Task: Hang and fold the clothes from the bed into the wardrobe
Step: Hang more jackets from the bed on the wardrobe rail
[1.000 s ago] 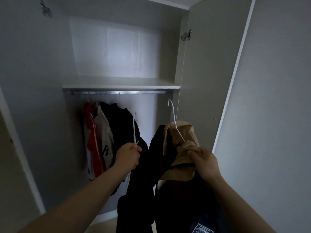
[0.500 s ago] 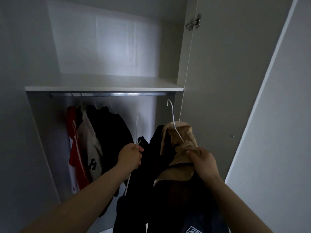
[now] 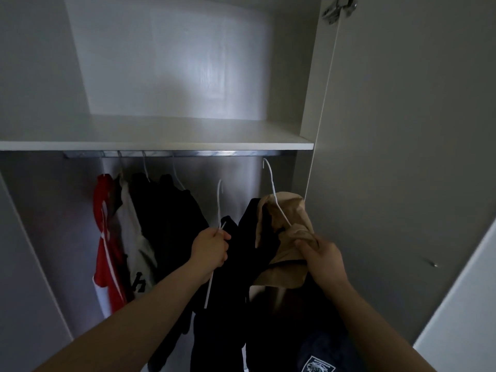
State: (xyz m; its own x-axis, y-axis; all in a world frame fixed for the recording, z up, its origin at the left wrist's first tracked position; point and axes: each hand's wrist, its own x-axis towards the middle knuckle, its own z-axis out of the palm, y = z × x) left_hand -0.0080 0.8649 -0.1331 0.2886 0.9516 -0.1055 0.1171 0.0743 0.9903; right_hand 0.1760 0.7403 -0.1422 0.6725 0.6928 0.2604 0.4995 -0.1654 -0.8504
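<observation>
My left hand [image 3: 212, 247] grips a white wire hanger [image 3: 219, 200] that carries a black garment [image 3: 214, 318]; its hook points up, well below the metal rail [image 3: 171, 153]. My right hand [image 3: 320, 255] grips a tan garment [image 3: 287, 232] and dark clothes [image 3: 281, 331] on a second white hanger [image 3: 271, 181], whose hook reaches just under the rail's right end. A dark blue piece with a white crest [image 3: 319, 365] hangs lowest.
A red and white shirt [image 3: 106, 237], a white garment [image 3: 137, 253] and black clothes [image 3: 171, 218] hang on the rail's left half. A white shelf [image 3: 161, 136] lies above it. The open right door [image 3: 402, 157] stands close beside my right hand.
The view has closed in on the wardrobe and tilted up. Both hangers have risen toward the rail, the right hook now just beneath it.
</observation>
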